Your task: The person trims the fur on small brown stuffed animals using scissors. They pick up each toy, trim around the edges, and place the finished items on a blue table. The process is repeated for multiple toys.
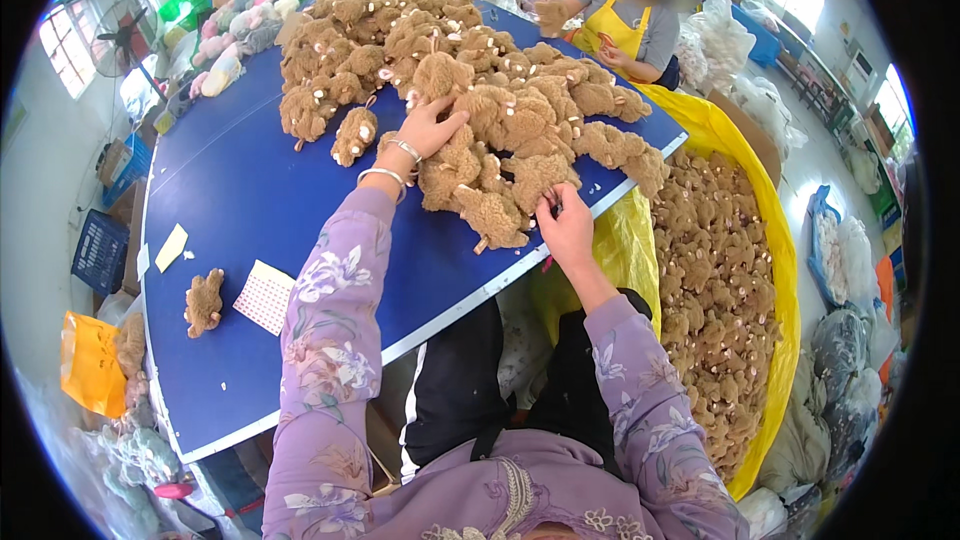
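A heap of brown fluffy plush toys (pixel 480 120) with small white tags covers the far part of the blue table. My left hand (pixel 430 128) rests on the heap's near left side, thumb apart from the other fingers, whose tips are partly lost in the fur. At the heap's near right edge my right hand (pixel 568 227) has its thumb and fingers closed on the border of a brown plush toy (pixel 538 178). One small plush piece (pixel 354 135) lies just left of my left hand. Farther left, a single plush toy (pixel 204 302) lies apart from the heap.
A sticker sheet (pixel 265 297) and a yellow paper slip (pixel 171 247) lie on the blue table (pixel 240 190). Right of it stands a big yellow sack (pixel 785 340) full of brown plush toys. Across the table sits a person in a yellow apron (pixel 616 35). Pastel plush toys (pixel 235 35) crowd the far left.
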Demonstrator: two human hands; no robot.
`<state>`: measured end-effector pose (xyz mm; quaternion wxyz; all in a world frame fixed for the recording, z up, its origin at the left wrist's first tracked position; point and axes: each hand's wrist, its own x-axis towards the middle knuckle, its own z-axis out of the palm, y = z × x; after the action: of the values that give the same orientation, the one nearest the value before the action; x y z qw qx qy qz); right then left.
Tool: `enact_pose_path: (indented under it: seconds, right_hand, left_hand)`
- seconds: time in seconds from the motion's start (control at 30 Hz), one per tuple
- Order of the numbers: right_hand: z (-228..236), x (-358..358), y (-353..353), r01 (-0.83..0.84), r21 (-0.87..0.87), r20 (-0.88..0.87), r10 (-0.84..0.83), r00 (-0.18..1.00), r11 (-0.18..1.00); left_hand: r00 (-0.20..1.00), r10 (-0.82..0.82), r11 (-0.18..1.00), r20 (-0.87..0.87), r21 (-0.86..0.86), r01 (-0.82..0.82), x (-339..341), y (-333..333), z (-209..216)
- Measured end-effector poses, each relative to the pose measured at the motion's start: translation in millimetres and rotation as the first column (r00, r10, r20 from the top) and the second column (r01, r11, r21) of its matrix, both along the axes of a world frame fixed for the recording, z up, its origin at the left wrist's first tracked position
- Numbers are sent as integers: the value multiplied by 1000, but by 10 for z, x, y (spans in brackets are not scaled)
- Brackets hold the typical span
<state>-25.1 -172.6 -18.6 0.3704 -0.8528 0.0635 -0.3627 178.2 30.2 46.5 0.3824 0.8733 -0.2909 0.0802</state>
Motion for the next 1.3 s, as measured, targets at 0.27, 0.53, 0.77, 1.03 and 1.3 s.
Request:
enact_pose_path:
  seconds: [0.27, 0.53, 0.77, 1.03, 1.3]
  right_hand:
    - [73, -216, 10, -73, 216, -62, 89, 994, 974]
    - [115, -266, -519, 134, 259, 101, -165, 981, 957]
    - [252, -33, -1825, 421, -141, -246, -444, 862, 896]
    - [129, -322, -1790, 285, 534, -201, -208, 957, 796]
    - [360, -1612, -703, -68, 945, -136, 570, 810, 321]
  left_hand:
    - [914, 89, 993, 395, 35, -111, -999, 139, 84]
    - [881, -74, 997, 467, 30, 68, -2162, 124, 12]
    - [863, -202, 968, 463, -41, 248, -2342, 18, -113]
    - [881, -202, 950, 427, -132, 282, -2399, 3, -139]
    - [783, -496, 723, -375, -678, 133, -2999, -376, -160]
